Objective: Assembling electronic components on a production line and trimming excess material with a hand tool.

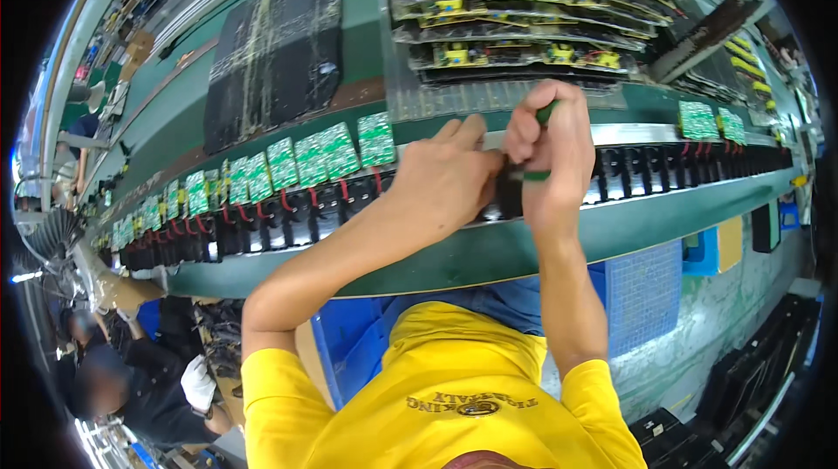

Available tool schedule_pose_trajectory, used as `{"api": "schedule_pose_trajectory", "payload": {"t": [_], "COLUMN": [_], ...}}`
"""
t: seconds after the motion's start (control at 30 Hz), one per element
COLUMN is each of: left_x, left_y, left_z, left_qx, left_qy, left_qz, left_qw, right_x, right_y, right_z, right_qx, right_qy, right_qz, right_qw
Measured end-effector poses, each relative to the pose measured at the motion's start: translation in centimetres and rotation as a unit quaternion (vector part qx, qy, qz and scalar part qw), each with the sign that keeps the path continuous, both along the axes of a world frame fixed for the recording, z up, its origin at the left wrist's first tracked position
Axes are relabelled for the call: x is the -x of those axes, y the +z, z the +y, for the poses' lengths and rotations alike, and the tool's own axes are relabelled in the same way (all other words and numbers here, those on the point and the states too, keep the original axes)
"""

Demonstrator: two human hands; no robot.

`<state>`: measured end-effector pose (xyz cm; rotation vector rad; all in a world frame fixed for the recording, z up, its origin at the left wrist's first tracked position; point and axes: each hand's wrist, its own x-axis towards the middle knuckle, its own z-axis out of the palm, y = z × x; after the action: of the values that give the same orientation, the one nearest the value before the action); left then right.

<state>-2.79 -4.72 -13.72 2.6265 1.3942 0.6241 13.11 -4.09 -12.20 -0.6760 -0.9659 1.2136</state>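
My right hand (559,155) is closed around a green-handled tool (546,113); green shows above and below the fingers, but its working end is hidden. Close beside it, my left hand (443,174) has its fingers bent and pinched over a black part (508,197) in the row; what lies between the fingertips is hidden. Both hands are over a long row of black holders (642,171) on a silvery rail. Green circuit boards (327,155) stand along the row to the left, joined to the holders by red wires.
Stacked sheets carrying yellow-and-black components (524,11) rise beyond my hands. A dark taped panel (275,54) lies far left on the green bench (384,264). Two more green boards (698,120) stand at right. Blue crates (644,290) sit below; another person's gloved hand (199,383) is lower left.
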Motion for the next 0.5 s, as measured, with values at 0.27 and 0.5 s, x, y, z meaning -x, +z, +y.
{"api": "schedule_pose_trajectory", "payload": {"t": [0.27,0.5], "left_x": [0.6,-0.6], "left_y": [7.0,5.6], "left_z": [4.1,6.4], "left_qx": [0.228,0.045], "left_qy": [-0.099,-0.035], "left_qz": [0.124,0.079], "left_qw": [0.961,0.995], "right_x": [-4.8,-4.6], "right_y": [1.0,-0.4], "right_z": [-6.9,-7.7], "right_qx": [-0.192,-0.18], "right_qy": [-0.07,-0.092], "right_qz": [-0.619,-0.716], "right_qw": [0.758,0.669]}}
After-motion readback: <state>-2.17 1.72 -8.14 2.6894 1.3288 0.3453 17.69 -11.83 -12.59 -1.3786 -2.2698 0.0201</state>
